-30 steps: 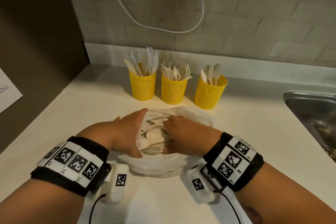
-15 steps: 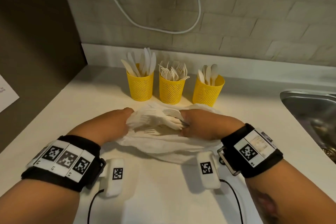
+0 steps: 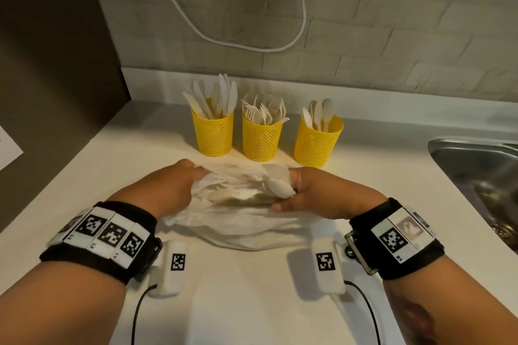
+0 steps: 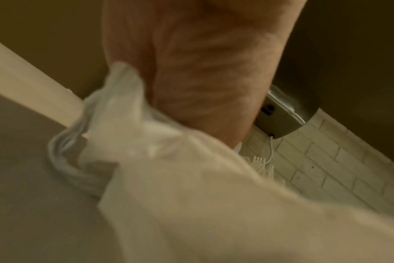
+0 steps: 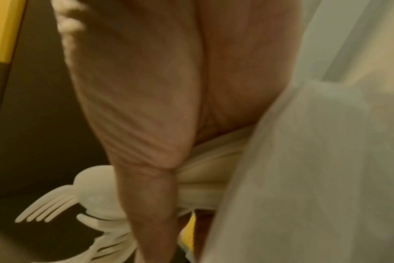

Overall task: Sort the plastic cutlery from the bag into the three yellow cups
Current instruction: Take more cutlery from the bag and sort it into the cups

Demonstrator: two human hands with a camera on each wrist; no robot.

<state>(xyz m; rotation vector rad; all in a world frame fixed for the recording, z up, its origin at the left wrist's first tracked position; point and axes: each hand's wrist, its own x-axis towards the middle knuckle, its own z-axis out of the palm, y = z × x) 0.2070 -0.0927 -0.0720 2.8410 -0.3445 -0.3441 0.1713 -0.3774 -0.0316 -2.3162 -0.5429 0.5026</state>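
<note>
Left hand: my left hand grips the left end of the thin white plastic bag.
Cutlery: white plastic bundle lies crosswise between hands, mid-bench.
Right hand: my right hand clutches spoon-and-fork ends, nearer the spoon cup.

Both wrist views are blurred; the bag hides most cutlery inside, and the sink runs off the edge.

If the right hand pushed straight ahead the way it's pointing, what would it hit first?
Probably the right-hand yellow cup, the one holding spoons. The right hand, gripping the bag and cutlery, points roughly at its base, though depth is hard to judge.
</note>
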